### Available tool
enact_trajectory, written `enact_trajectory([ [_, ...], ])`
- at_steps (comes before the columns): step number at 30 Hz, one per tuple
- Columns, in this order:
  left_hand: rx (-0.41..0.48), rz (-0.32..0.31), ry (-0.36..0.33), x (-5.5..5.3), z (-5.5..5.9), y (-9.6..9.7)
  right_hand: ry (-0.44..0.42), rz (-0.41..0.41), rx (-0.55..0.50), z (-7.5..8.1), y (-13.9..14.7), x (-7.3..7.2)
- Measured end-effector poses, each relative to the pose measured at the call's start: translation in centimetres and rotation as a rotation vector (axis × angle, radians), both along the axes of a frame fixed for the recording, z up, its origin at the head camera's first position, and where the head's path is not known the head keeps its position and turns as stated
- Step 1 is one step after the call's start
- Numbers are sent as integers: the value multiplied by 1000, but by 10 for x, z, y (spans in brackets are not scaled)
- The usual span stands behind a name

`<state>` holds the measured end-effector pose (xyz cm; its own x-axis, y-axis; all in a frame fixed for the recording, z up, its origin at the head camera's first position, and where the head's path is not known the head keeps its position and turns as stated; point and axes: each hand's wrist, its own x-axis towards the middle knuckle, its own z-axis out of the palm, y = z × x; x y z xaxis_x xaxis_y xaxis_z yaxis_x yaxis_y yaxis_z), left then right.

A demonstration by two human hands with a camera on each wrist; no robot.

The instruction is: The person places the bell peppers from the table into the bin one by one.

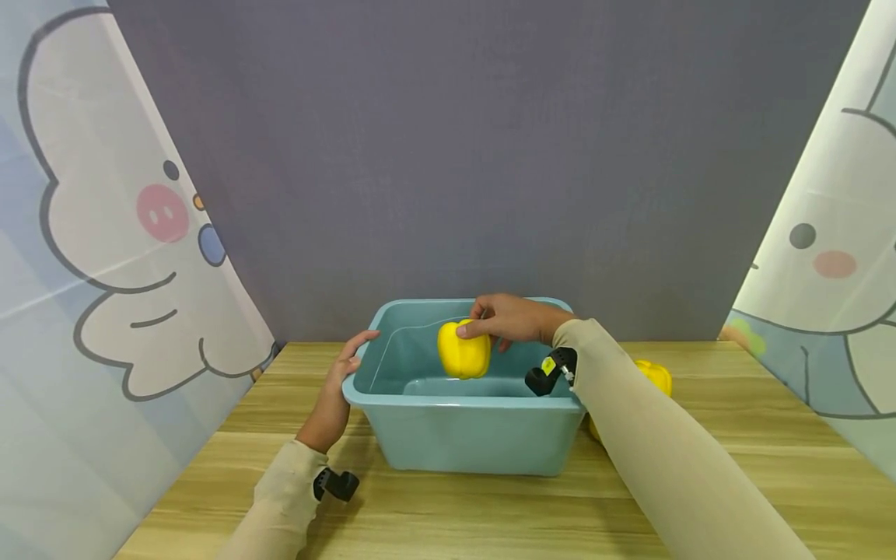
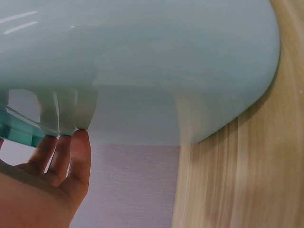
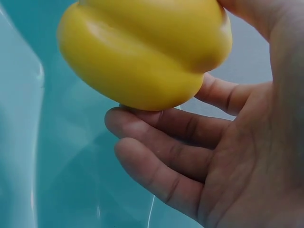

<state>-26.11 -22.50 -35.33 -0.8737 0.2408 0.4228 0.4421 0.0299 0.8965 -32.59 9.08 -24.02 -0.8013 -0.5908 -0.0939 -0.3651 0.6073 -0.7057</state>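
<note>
A yellow bell pepper (image 1: 463,351) is held up over the light blue plastic basin (image 1: 476,439). My right hand (image 1: 514,317) pinches it between thumb and fingers from the right side. Seen from the right wrist, the pepper (image 3: 142,52) is glossy and lobed, with the lower fingers (image 3: 161,166) spread beneath it. At the basin's left side, my left hand (image 1: 337,389) grips the rim, thumb over the edge. In the left wrist view its fingertips (image 2: 80,137) press against the basin's outer wall (image 2: 166,71).
Another yellow bell pepper (image 1: 655,376) lies right of the basin, partly covered by the right sleeve (image 1: 651,435). A bit of yellow (image 1: 594,429) shows between basin and sleeve. Basin and peppers rest on a wood-grain table (image 1: 420,513), with a grey wall panel (image 1: 490,155) behind.
</note>
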Motion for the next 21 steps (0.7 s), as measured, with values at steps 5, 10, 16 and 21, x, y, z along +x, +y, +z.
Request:
enact_trajectory([
  [5, 4, -2, 0, -1, 0, 0, 12, 3, 14, -1, 0, -1],
  [10, 1, 2, 2, -2, -1, 0, 26, 7, 45, 0, -1, 0],
  [16, 6, 3, -8, -2, -2, 0, 14, 11, 54, -1, 0, -1],
  [21, 4, 2, -13, -3, -3, 0, 8, 26, 71, -2, 0, -1],
])
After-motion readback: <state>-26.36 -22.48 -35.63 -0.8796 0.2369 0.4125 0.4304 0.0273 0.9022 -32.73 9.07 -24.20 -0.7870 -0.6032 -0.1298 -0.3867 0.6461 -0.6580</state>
